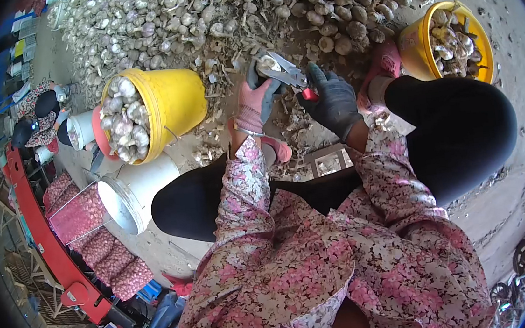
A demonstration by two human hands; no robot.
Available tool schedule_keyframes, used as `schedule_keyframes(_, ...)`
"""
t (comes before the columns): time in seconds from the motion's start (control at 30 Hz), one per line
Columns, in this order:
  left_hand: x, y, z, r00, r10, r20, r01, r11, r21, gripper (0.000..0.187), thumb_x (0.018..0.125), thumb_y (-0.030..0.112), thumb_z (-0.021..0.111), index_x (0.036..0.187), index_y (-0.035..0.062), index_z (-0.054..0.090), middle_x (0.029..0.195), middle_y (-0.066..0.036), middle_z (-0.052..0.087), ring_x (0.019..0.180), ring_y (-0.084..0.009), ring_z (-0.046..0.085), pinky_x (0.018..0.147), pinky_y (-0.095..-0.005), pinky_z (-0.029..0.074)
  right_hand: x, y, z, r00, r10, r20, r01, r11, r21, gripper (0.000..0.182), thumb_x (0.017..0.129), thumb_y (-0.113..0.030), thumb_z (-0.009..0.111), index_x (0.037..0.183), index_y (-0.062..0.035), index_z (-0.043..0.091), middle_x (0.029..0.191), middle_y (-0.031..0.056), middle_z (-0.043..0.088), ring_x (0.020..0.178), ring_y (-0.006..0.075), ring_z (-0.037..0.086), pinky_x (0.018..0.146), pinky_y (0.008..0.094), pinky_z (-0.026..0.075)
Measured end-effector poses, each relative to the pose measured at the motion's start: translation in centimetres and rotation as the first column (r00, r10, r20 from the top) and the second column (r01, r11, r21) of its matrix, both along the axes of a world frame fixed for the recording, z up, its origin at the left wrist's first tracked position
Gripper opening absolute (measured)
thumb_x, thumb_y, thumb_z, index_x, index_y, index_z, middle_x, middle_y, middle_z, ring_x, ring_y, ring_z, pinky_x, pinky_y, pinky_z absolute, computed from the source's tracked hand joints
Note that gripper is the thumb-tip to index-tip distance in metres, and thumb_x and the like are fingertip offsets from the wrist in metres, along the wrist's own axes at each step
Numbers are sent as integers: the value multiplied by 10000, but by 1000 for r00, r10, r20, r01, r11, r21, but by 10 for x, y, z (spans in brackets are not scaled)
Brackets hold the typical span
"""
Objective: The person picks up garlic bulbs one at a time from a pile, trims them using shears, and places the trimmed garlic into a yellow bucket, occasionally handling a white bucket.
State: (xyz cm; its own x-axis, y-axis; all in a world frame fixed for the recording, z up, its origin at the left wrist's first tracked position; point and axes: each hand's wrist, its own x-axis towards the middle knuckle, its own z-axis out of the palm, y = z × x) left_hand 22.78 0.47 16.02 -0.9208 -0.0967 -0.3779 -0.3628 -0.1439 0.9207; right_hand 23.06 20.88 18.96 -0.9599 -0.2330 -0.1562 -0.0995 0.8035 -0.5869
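Observation:
A garlic bulb (267, 65) is gripped in my left hand (257, 97), which wears a pink and grey glove with its fingers closed around the bulb. My right hand (334, 102), in a dark grey glove, is wrapped around the red handle of a pair of shears (290, 73). Their metal blades reach across to the left and overlap the bulb in this view. Both hands are between my spread knees, close above ground littered with dry garlic skins. A broad heap of garlic bulbs (196, 17) lies just beyond them.
Left of my hands is a yellow bucket (176, 102) full of garlic, with a white bucket (150, 187) nearer me. Another yellow bucket (413, 45), holding bulbs and scraps, stands at right. Mesh sacks (101, 245) lie beside a red beam (50, 244). A person (40, 117) works far left.

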Motion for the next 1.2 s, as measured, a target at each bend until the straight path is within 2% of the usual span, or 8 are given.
schedule_keyframes(0.07,12,-1,15,987,-157,-19,128,868,-479,412,798,14,624,1198,29,525,993,-59,633,893,-126,608,751,-272,504,11,3,12,999,52,14,-52,999,4,591,725,-326,694,1215,-80,473,900,185,612,867,367,588,757,453,462)
schedule_keyframes(0.33,61,7,23,989,-143,42,148,908,-392,422,790,-22,617,1195,28,512,914,-85,649,711,-166,662,558,-263,538,58,4,-8,973,191,128,-171,973,-154,296,759,-221,627,989,-53,542,806,208,600,784,390,591,688,479,457)
schedule_keyframes(0.6,65,6,19,997,16,-77,-10,997,76,340,805,-12,622,1132,47,553,899,-55,648,723,-150,641,576,-253,509,53,-4,-44,999,-15,49,28,961,-277,204,836,-254,548,872,-53,554,707,194,597,679,368,602,602,478,445)
schedule_keyframes(0.63,65,-2,21,991,126,-41,-111,959,261,281,821,8,611,1095,52,569,911,-55,646,739,-147,632,581,-254,499,55,-8,-49,999,-14,42,25,960,-278,204,836,-254,548,872,-53,554,707,194,597,679,368,602,602,478,445)
schedule_keyframes(0.7,59,-35,11,993,110,33,-106,769,631,143,874,70,559,1009,49,602,970,-85,639,847,-180,628,655,-289,512,65,-17,-49,688,81,722,532,620,-576,294,843,-334,592,917,-52,562,662,122,583,652,303,601,612,434,450)
schedule_keyframes(0.83,66,-42,33,954,252,159,-243,350,904,172,899,97,523,1036,32,604,1009,-117,638,984,-247,602,813,-367,508,72,-41,11,781,133,610,234,843,-484,369,829,-346,659,1009,-44,547,772,75,556,739,180,539,690,344,457)
schedule_keyframes(1.1,97,-32,56,990,94,101,-128,897,422,233,888,140,545,1094,36,580,938,-119,633,851,-214,602,690,-328,497,80,-43,5,862,257,436,112,743,-660,394,821,-351,665,1007,-16,572,769,103,603,696,156,545,663,334,467)
schedule_keyframes(1.2,100,-31,49,995,62,74,-93,818,568,237,899,164,544,1095,35,578,928,-109,634,844,-217,605,685,-320,493,73,-20,2,919,296,261,-98,812,-575,384,824,-341,654,1015,-18,574,716,94,610,662,176,571,640,345,476)
